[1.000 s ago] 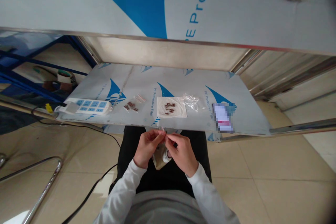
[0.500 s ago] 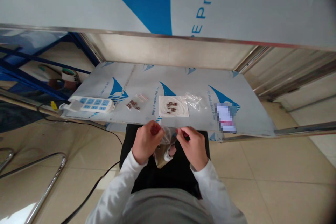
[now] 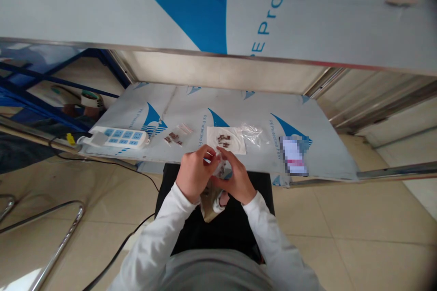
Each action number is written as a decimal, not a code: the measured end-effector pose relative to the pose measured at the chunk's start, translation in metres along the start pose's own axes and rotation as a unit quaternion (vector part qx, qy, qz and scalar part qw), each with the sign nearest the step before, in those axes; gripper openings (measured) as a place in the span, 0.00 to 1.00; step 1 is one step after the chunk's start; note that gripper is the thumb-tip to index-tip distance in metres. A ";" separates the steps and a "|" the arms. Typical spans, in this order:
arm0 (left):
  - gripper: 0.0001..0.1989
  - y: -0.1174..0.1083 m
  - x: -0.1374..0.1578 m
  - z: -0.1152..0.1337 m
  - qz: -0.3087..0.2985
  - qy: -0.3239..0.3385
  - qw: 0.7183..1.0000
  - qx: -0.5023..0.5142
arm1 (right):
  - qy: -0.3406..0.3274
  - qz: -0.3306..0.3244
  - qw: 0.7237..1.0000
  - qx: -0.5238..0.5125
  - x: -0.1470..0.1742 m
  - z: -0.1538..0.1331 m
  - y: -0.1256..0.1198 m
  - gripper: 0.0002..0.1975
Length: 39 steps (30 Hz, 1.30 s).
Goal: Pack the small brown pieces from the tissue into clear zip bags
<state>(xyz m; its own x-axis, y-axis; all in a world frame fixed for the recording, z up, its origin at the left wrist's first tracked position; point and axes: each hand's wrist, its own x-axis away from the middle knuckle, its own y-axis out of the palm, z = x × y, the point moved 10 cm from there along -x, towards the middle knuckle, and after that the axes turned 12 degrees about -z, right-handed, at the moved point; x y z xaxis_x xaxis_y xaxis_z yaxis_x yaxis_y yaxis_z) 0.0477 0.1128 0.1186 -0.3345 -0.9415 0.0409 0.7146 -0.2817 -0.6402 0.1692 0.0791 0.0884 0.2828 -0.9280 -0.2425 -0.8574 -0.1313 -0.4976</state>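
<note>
Pinching a small clear bag point(image 3: 221, 169) between left hand point(image 3: 194, 176) and right hand point(image 3: 236, 178) at the desk's point(image 3: 317, 145) near edge; contents apparently small brown parts. Keep its mouth upright, grip light.

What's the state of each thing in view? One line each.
left hand: closed on small clear bag
right hand: pinching small clear bag
small clear bag: held between both hands, brown pieces inside
white sheet: flat on table, brown pieces on it
empty clear bag: crumpled, lying on table
power strip: on table, cable attached
</note>
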 end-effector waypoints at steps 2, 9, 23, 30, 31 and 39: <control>0.05 0.003 0.000 -0.001 -0.003 0.000 0.999 -0.040 | 0.007 -0.012 1.000 0.010 -0.002 0.003 0.007 0.35; 0.08 -0.010 -0.006 -0.012 0.037 -0.055 0.974 -0.217 | 0.026 -0.060 0.992 0.108 -0.023 0.027 0.008 0.25; 0.14 -0.020 0.034 -0.145 -0.010 -0.220 0.963 -0.157 | 0.141 -0.351 0.750 0.543 -0.116 0.119 0.001 0.22; 0.12 -0.027 0.036 -0.160 0.020 -0.226 0.963 -0.146 | 0.131 -0.374 0.717 0.574 -0.124 0.114 0.019 0.19; 0.12 -0.028 0.034 -0.162 0.032 -0.220 0.964 -0.146 | 0.132 -0.370 0.719 0.573 -0.125 0.114 0.017 0.19; 0.13 -0.047 -0.003 -0.185 0.129 -0.183 0.963 -0.151 | 0.226 -0.256 0.764 0.547 -0.116 0.142 -0.079 0.32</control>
<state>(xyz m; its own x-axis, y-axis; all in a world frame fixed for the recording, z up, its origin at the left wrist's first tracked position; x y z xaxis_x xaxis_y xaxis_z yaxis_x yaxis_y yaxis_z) -0.0982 0.1633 0.0070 0.1087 -0.9905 0.0838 0.5154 -0.0159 -0.8568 0.2654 0.2463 0.0374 0.0709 -0.9104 0.4076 0.2578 -0.3780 -0.8892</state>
